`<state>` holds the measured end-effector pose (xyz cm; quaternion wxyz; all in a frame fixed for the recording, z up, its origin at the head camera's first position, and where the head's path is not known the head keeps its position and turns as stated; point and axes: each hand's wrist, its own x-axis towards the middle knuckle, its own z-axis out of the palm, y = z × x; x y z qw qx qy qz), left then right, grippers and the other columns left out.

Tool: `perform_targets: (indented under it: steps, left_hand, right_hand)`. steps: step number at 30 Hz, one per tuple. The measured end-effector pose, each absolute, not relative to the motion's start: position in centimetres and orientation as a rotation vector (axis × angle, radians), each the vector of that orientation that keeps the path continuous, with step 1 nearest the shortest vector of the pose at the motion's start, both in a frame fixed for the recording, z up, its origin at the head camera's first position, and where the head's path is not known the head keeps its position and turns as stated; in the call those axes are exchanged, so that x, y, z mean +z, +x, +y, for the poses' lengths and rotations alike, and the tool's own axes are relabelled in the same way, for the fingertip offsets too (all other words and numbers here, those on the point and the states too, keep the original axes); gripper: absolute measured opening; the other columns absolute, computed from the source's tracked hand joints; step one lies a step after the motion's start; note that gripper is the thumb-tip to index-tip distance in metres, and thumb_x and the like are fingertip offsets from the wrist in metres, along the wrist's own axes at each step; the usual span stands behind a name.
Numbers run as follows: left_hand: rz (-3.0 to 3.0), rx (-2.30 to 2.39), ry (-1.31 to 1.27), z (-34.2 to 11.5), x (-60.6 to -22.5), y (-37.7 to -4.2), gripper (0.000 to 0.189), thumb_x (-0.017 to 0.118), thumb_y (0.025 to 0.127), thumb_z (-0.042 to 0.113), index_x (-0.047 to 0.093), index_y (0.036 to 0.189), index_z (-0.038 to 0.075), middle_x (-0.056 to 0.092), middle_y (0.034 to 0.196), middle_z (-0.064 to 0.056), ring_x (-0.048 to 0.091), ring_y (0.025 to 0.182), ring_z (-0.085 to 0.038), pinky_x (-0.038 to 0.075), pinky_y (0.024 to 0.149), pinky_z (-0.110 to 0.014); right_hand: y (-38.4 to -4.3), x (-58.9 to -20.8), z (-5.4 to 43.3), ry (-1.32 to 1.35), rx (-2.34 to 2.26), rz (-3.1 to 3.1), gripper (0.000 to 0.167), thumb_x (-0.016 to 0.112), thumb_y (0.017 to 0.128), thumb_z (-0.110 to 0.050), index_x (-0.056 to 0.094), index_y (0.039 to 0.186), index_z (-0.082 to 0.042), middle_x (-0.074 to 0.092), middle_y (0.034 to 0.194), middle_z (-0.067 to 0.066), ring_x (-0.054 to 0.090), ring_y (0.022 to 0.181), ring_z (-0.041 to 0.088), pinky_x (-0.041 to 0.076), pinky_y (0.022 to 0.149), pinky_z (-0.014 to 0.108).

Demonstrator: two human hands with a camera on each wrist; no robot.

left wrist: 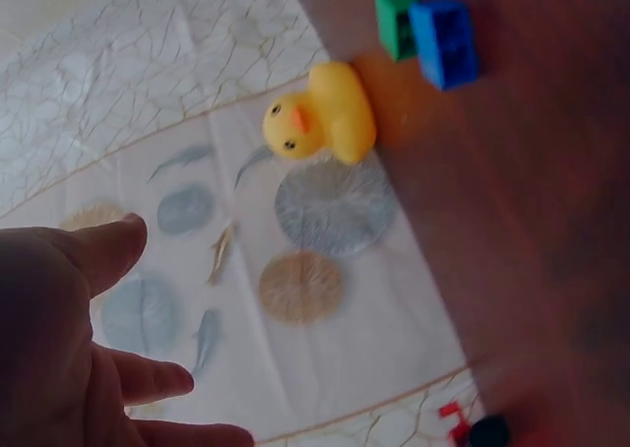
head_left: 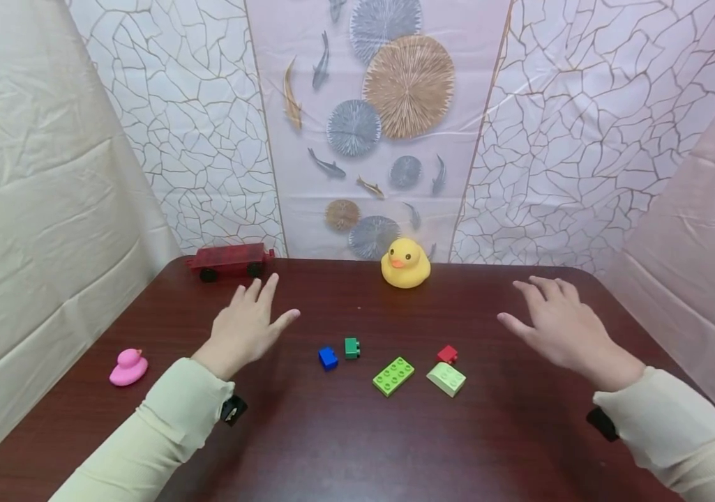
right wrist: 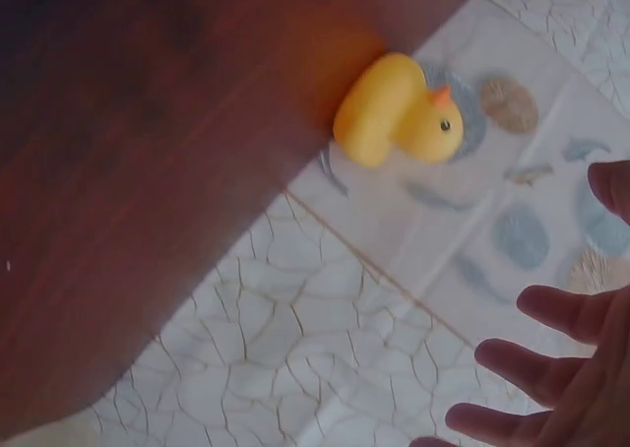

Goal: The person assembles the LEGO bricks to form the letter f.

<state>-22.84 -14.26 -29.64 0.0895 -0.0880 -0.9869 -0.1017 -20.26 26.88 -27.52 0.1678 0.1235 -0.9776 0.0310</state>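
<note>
My left hand (head_left: 243, 329) is held above the table with its fingers spread and nothing in it. Nearest to it are a blue block (head_left: 328, 358) and a green block (head_left: 351, 348), close together. On the other side my right hand (head_left: 563, 330) hovers, fingers apart, also holding nothing. A red block (head_left: 448, 354) touches or overlaps a pale green sloped block (head_left: 447, 378) in the head view. Left of these lies a lime green studded brick (head_left: 393, 376). In the left wrist view the blue block (left wrist: 445, 43) shows its hollow side.
A yellow rubber duck (head_left: 405, 263) sits at the table's far edge. At the back left stands a red wheeled wagon (head_left: 230, 261). A pink duck (head_left: 128, 367) is on the left side of the dark table (head_left: 332, 446). Patterned cloth (head_left: 206, 125) hangs behind and at both sides.
</note>
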Motion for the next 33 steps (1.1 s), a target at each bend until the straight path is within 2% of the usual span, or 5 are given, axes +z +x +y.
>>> perform_targets:
  steps: [5,11,24,29,33]
  left_hand:
    - [-2.965,-0.315,-0.266,-12.8,-31.0,-22.7,0.07,0.044,0.083,0.054,0.03,0.135,0.008,0.042,0.125,-0.021,0.04,0.112,-0.035,0.039,0.08,-0.05]
    - [-2.961,-0.277,-0.293,-11.5,-32.2,-22.6,0.051,0.06,0.078,0.043,0.055,0.112,0.005,0.058,0.098,-0.013,0.056,0.084,-0.025,0.046,0.066,-0.043]
    - [-3.035,-0.302,-0.406,-9.6,-33.9,-23.6,0.029,0.067,0.075,0.034,0.063,0.088,0.008,0.059,0.073,-0.003,0.052,0.061,-0.015,0.043,0.05,-0.034]
    - [-3.075,-0.282,-0.413,-8.8,-34.4,-24.1,0.028,0.067,0.074,0.033,0.053,0.062,0.013,0.045,0.056,0.001,0.043,0.053,-0.014,0.034,0.044,-0.03]
    - [-3.096,-0.282,-0.422,-8.2,-34.8,-24.2,0.032,0.069,0.072,0.035,0.05,0.058,0.013,0.044,0.059,0.0,0.043,0.056,-0.014,0.035,0.046,-0.031]
  right_hand:
    - [-20.4,-28.6,25.8,0.385,0.128,-2.75,0.054,0.048,0.085,-0.042,0.047,0.118,0.001,0.041,0.117,0.024,0.031,0.108,0.043,0.033,0.077,0.057]
    - [-20.3,-29.2,25.0,0.411,0.163,-2.725,0.043,0.051,0.085,-0.034,0.052,0.112,-0.001,0.047,0.11,0.02,0.036,0.104,0.039,0.037,0.075,0.052]
    - [-20.5,-30.9,22.6,0.479,0.186,-2.728,0.035,0.052,0.084,-0.03,0.057,0.105,-0.003,0.053,0.102,0.015,0.044,0.097,0.032,0.042,0.071,0.046]
    - [-20.7,-31.5,21.2,0.536,0.181,-2.716,0.033,0.054,0.082,-0.029,0.058,0.102,-0.002,0.055,0.099,0.012,0.047,0.094,0.029,0.044,0.07,0.043]
    - [-21.0,-31.9,20.1,0.59,0.169,-2.689,0.031,0.056,0.081,-0.028,0.059,0.099,-0.003,0.056,0.096,0.01,0.049,0.091,0.027,0.045,0.067,0.04]
